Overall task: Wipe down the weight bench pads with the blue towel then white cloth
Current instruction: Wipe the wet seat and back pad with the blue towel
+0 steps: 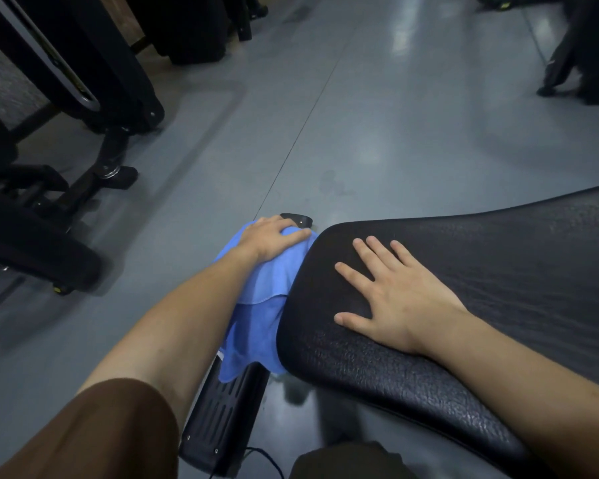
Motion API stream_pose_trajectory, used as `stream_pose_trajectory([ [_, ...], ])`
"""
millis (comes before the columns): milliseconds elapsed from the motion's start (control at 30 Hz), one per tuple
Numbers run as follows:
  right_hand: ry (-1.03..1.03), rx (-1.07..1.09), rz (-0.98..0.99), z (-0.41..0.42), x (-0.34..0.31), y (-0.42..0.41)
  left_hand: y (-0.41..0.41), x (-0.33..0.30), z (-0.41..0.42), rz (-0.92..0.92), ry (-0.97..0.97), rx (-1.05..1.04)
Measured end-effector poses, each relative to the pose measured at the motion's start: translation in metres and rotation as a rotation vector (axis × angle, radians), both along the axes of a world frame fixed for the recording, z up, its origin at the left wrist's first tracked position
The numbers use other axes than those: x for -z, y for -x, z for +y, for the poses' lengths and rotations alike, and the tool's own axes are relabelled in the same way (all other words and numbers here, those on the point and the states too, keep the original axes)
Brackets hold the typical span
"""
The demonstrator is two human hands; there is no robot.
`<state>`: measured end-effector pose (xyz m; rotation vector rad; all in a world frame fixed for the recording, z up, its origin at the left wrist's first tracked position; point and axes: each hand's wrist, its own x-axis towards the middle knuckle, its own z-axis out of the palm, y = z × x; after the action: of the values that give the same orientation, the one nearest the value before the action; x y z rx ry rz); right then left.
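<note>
Our bench (pixel 498 271), a black textured pad, fills the frame from three to six o'clock. The towel (pixel 256 299) drapes over the pad's narrow end near centre, hanging toward six o'clock. Our right hand (pixel 391 292) lies flat on the pad, fingers spread, holding nothing. Our left hand (pixel 274 238) presses the towel, fingers curled over it. The hanging tail could snag on the frame (pixel 222 416) below. We see no white cloth and no readable writing.
</note>
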<state>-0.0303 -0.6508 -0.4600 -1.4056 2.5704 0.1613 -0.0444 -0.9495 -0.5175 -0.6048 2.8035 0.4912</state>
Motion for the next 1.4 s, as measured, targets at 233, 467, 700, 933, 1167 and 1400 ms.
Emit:
stream_pose_trajectory([
  [233,0.008,0.005,-0.011,0.000,0.001,0.000,0.001,0.006,-0.031,-0.048,-0.037,-0.178],
  [467,0.010,0.004,-0.014,0.000,-0.002,-0.001,-0.020,0.007,-0.034,0.013,-0.091,-0.354],
  [700,0.004,0.007,-0.010,0.000,-0.002,-0.001,-0.079,0.019,-0.051,0.041,-0.227,-0.525],
  [933,-0.019,0.009,0.006,-0.001,-0.004,-0.001,-0.149,0.029,-0.038,0.034,-0.255,-0.624],
  [1167,-0.038,0.008,0.018,-0.002,-0.003,-0.002,-0.201,0.045,0.032,0.482,-0.435,-0.776],
  [1400,-0.044,0.003,0.025,-0.001,-0.004,-0.001,-0.239,0.075,0.019,0.494,0.062,-0.017],
])
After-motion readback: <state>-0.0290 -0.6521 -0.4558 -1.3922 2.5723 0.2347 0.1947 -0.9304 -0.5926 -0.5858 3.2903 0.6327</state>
